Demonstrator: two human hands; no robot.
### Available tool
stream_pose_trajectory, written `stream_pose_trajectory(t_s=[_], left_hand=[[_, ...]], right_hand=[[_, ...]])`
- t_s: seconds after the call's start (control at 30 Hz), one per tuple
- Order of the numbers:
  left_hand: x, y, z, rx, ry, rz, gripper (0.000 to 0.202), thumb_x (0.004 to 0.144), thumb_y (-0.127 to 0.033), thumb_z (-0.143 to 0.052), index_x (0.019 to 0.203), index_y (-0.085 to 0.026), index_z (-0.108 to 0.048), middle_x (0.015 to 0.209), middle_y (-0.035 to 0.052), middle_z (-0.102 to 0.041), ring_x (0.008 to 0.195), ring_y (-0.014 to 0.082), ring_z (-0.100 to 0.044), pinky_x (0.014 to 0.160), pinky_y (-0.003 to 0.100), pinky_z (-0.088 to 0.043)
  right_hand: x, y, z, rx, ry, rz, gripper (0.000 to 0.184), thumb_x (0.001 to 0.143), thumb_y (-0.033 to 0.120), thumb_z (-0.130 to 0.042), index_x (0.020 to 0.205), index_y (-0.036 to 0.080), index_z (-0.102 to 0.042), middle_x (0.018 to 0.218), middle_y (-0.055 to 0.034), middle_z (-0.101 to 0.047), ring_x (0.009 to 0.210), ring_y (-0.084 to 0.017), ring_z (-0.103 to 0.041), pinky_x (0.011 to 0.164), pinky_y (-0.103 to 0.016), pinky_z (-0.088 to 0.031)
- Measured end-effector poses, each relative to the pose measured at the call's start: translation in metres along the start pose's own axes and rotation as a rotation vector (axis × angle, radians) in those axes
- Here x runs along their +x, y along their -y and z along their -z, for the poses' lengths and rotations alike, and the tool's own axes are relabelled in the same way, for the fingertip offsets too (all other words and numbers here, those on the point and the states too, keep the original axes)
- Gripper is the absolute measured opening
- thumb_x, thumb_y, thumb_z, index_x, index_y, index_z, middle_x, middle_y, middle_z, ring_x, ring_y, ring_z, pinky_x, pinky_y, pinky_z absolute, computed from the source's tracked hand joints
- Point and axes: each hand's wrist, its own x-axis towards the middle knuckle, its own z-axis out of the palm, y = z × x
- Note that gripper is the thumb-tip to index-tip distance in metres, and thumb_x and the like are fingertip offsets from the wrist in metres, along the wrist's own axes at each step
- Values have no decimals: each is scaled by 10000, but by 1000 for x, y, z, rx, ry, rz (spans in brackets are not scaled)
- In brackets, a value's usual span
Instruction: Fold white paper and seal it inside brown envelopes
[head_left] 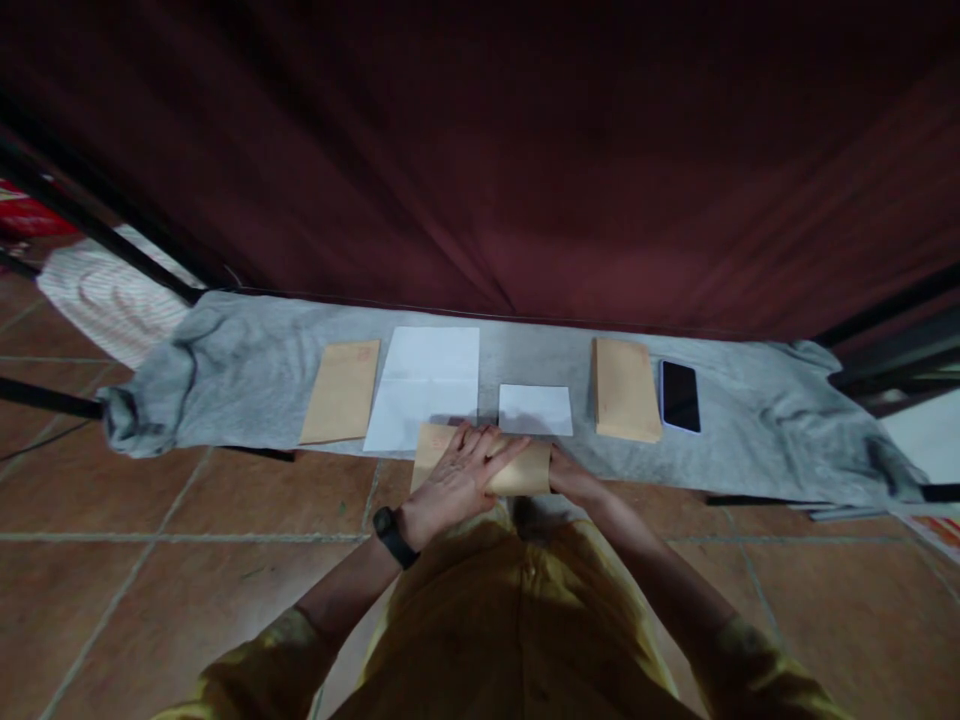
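A brown paper envelope (534, 470) lies crosswise in front of my body, at the near edge of the grey cloth. My left hand (469, 465) rests flat on top of it, fingers stretched out and thumb pointing right. At the envelope's right end is my right hand (568, 474); its fingers are hidden by the paper, and it appears to grip that end. Just beyond sit a folded white paper (535, 409) and a larger white sheet (431, 385) with a crease across it.
On the grey cloth (255, 370) lie a single brown envelope (343, 392) at left, a stack of brown envelopes (627, 390) at right and a phone (680, 397) beside it. A dark red curtain (480, 180) hangs behind. Dark metal bars (97, 225) flank the sides.
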Motion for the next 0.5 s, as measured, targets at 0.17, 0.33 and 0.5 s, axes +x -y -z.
stream_pose_trajectory(t_s=[0.17, 0.33, 0.5], left_hand=[[1, 11, 3, 22, -11, 16, 1037, 794, -286, -745, 1623, -294, -123, 1543, 137, -409, 1446, 335, -353, 1227, 571, -153], [3, 14, 5, 64, -23, 24, 1059, 798, -296, -761, 1625, -311, -101, 1565, 151, -373, 1443, 361, -352, 1207, 596, -167], [5, 9, 6, 63, -31, 1, 1051, 806, -323, -766, 1625, -310, -106, 1584, 159, -347, 1453, 364, -333, 1204, 609, -146]], right_hand=[[10, 1, 7, 112, 64, -39, 360, 729, 436, -696, 974, 179, -748, 946, -57, -766, 941, -239, -682, 956, -402, -516], [9, 1, 3, 239, 18, -106, 442, 714, 520, -703, 1046, 231, -727, 1047, -38, -753, 927, -211, -682, 840, -334, -541], [3, 1, 0, 272, 60, -135, 443, 736, 528, -718, 1069, 236, -714, 1064, -45, -743, 913, -208, -684, 749, -296, -536]])
